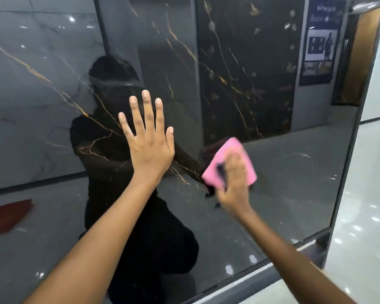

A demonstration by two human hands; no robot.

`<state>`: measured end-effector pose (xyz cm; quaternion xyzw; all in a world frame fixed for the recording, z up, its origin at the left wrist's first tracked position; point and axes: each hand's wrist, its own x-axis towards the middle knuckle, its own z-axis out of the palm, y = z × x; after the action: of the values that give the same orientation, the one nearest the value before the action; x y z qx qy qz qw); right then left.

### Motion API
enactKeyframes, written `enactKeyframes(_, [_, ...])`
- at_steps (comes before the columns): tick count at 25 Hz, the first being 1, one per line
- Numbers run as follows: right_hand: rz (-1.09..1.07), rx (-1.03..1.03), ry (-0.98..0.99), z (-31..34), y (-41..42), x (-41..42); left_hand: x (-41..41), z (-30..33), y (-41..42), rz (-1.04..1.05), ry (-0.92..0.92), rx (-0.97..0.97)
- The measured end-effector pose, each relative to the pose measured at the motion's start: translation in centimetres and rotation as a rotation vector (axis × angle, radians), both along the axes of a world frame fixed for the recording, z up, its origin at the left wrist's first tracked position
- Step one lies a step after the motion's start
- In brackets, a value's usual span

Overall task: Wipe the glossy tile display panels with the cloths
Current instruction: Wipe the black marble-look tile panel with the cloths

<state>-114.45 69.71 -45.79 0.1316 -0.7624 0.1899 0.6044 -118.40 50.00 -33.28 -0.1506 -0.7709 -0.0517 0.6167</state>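
**Mid-wipe on the black marble panel**

Nearest, two bare forearms rise from 6 o'clock toward the panel. The right hand (234, 183), at about 4 o'clock from frame centre, presses a folded pink cloth (230, 161) against the glossy black tile display panel with gold veining (239, 84). The hand is blurred, so exactly how its fingers lie on the cloth cannot be told — they seem to lie over it, pushing it flat. The left hand (148, 141), near centre, has its fingers spread wide and straight, palm toward the glass-like surface, apparently bracing; it holds nothing.

To do this stroke well, I judge the cloth should stay flat under even pressure and travel in overlapping passes toward the panel's dark right edge frame (360, 106) at 3 o'clock. The bracing palm likely leaves prints, so that patch needs a pass too.

Farther off, the panel mirrors a dark-clothed kneeling reflection (123, 216) and a blue poster (320, 40) at 1 o'clock. Pale floor tiles (364, 216) lie beyond at 4 o'clock.
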Motion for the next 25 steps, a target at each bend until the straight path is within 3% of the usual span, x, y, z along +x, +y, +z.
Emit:
enactKeyframes(2, [-0.036,0.503,-0.107,-5.6,-0.9,1.0,0.2,0.2,0.1,-0.018,-0.018,0.006])
enactKeyframes(3, [-0.029,0.642,-0.096,-5.6,0.8,0.5,0.3,0.3,0.1,-0.025,-0.022,0.013])
enactKeyframes(4, [0.002,0.633,-0.073,-3.8,2.4,0.3,0.3,0.3,0.2,-0.028,-0.027,0.019])
enactKeyframes(5, [0.035,0.459,-0.056,-0.7,3.4,0.4,0.3,0.3,0.3,-0.029,-0.030,0.023])
enactKeyframes(7, [0.115,-0.124,0.027,7.0,4.5,0.0,0.2,0.4,0.5,-0.025,-0.037,0.038])
enactKeyframes(8, [0.165,-0.302,0.072,9.9,3.7,-0.2,0.2,0.4,0.4,-0.018,-0.048,0.047])
enactKeyframes(9, [0.152,-0.312,0.109,11.1,2.1,-0.5,0.2,0.3,0.3,-0.013,-0.054,0.051])
enactKeyframes(11, [0.106,0.052,0.122,8.3,-0.4,-1.2,0.3,-0.1,0.3,-0.014,-0.054,0.051])
enactKeyframes(14, [0.005,0.640,-0.030,-1.8,0.1,-0.2,0.4,0.3,0.5,-0.017,-0.059,0.072])
enactKeyframes(16, [-0.008,0.887,-0.105,-4.6,2.6,0.6,0.8,-0.6,1.1,-0.040,-0.103,0.121])
enactKeyframes(17, [0.005,0.912,-0.093,-3.9,4.1,0.5,1.2,-2.3,1.4,-0.061,-0.124,0.116])
enactKeyframes(18, [0.011,0.802,-0.083,-2.8,5.7,0.2,1.5,-5.0,1.6,-0.093,-0.144,0.074])
enactKeyframes(19, [0.012,0.568,-0.058,-1.1,7.2,-0.1,1.7,-8.3,1.5,-0.118,-0.156,0.004])
enactKeyframes(22, [-0.020,-0.263,-0.005,2.0,9.7,-0.4,1.2,-16.1,0.6,-0.113,-0.173,-0.101])
enactKeyframes(24, [-0.064,-0.429,-0.049,-2.5,7.1,-0.6,0.4,-17.6,0.8,-0.107,-0.159,-0.057])
enactKeyframes(25, [-0.078,-0.312,-0.097,-6.5,4.5,-0.3,0.4,-17.6,1.0,-0.093,-0.141,-0.038])
